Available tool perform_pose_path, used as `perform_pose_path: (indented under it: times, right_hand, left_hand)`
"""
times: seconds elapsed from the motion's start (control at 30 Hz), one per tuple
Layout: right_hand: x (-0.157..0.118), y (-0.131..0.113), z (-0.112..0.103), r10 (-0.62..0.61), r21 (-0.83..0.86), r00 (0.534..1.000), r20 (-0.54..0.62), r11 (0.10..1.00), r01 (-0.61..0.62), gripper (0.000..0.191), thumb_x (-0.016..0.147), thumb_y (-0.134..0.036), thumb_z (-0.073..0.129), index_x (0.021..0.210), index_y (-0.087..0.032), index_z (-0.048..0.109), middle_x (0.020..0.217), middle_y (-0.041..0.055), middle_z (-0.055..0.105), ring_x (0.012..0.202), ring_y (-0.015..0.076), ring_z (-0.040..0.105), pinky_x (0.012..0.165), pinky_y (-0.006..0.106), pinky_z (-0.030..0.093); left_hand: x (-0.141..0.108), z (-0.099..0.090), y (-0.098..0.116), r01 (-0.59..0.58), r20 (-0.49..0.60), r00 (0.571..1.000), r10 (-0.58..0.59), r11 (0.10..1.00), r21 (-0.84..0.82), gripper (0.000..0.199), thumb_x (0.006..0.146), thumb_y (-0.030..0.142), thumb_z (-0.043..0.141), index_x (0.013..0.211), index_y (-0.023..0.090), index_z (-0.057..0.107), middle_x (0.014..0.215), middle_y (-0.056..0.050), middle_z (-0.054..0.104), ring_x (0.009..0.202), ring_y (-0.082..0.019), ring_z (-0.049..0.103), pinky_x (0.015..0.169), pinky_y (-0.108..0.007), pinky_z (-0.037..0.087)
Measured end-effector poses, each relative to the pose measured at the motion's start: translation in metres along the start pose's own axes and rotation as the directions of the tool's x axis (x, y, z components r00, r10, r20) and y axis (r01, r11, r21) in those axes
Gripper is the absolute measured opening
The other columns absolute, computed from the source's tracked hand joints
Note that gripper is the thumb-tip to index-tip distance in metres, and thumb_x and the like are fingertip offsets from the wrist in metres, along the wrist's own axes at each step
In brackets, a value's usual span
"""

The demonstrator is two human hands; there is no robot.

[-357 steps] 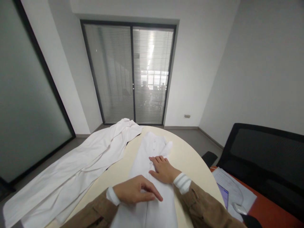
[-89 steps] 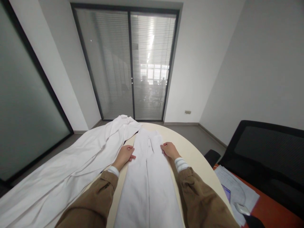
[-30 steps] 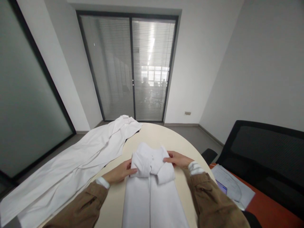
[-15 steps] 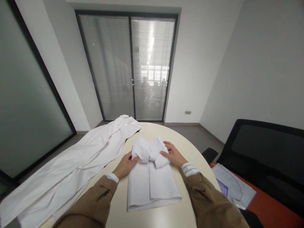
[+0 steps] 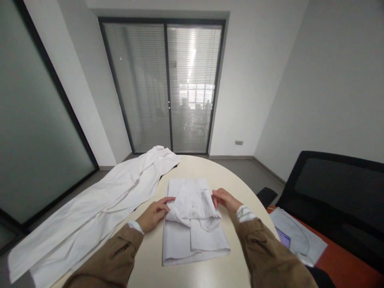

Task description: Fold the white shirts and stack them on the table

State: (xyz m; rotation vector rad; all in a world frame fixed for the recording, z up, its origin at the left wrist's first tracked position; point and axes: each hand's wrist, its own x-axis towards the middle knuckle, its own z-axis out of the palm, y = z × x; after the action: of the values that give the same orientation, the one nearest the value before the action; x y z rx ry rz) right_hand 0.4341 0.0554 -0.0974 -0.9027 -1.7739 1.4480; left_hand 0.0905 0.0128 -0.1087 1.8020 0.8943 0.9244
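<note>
My left hand [image 5: 154, 215] lies open, its fingertips [image 5: 171, 199] resting on the left edge of a folded white cotton shirt [image 5: 195, 240]. My right hand [image 5: 225, 200], fingers lightly curved and not gripping, touches the shirt's upper right fold. The shirt lies flat between both hands on a cream oval table [image 5: 192, 166], its buttoned, doubled-over layer level with them and its folded lower edge nearer me. Left of my left hand, a long, rumpled white garment [image 5: 96, 204] lies along the table edge. Beyond my right hand, white printed papers [image 5: 295, 234] rest on an orange desk [image 5: 339, 260] beside a black mesh chair [image 5: 336, 188].
</note>
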Motion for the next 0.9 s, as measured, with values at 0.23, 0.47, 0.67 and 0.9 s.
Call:
perform_pose_path:
  times: [0.23,0.47,0.67,0.9]
  right_hand:
    - [0.005,-0.002,0.001,-0.048,-0.207,0.978,-0.202,0.978,0.005,0.055,0.081,-0.07,0.056,0.065,-0.017,0.055,0.052,-0.0052,0.044,0.049,0.0082,0.037,0.05,0.023,0.029]
    - [0.003,-0.005,0.007,-0.001,-0.024,1.0,-0.001,1.0,0.001,0.048,0.067,-0.053,0.079,0.093,-0.015,0.064,0.078,0.0005,0.063,0.065,0.0118,0.054,0.058,0.023,0.038]
    - [-0.004,-0.002,-0.002,0.014,0.111,1.0,0.025,0.994,-0.017,0.046,0.064,-0.056,0.077,0.056,-0.015,0.057,0.046,-0.0047,0.047,0.044,0.0069,0.039,0.047,0.021,0.025]
    - [0.0,-0.003,-0.005,0.031,0.043,0.987,-0.158,0.999,-0.025,0.05,0.079,-0.064,0.059,0.069,-0.015,0.065,0.041,-0.0039,0.047,0.037,0.0077,0.036,0.042,0.023,0.022]
  left_hand:
    - [0.001,0.003,0.002,0.037,-0.061,0.997,-0.036,0.999,0.017,0.04,0.09,0.049,0.054,0.098,0.015,0.073,0.125,-0.014,0.065,0.119,-0.028,0.057,0.106,-0.039,0.039]
    - [0.002,0.009,0.004,0.027,-0.139,0.99,-0.009,0.991,0.128,0.036,0.078,0.048,0.072,0.098,0.018,0.069,0.13,-0.014,0.062,0.141,-0.033,0.035,0.116,-0.048,0.024]
    - [-0.003,0.004,0.024,-0.128,0.055,0.99,0.127,0.992,0.008,0.031,0.076,0.046,0.075,0.074,0.017,0.066,0.109,-0.013,0.07,0.111,-0.028,0.061,0.098,-0.041,0.043]
    - [-0.001,0.013,0.022,-0.015,-0.058,0.998,0.02,0.997,0.079,0.056,0.089,0.063,0.048,0.06,0.016,0.06,0.063,-0.004,0.06,0.059,-0.015,0.054,0.06,-0.027,0.04]
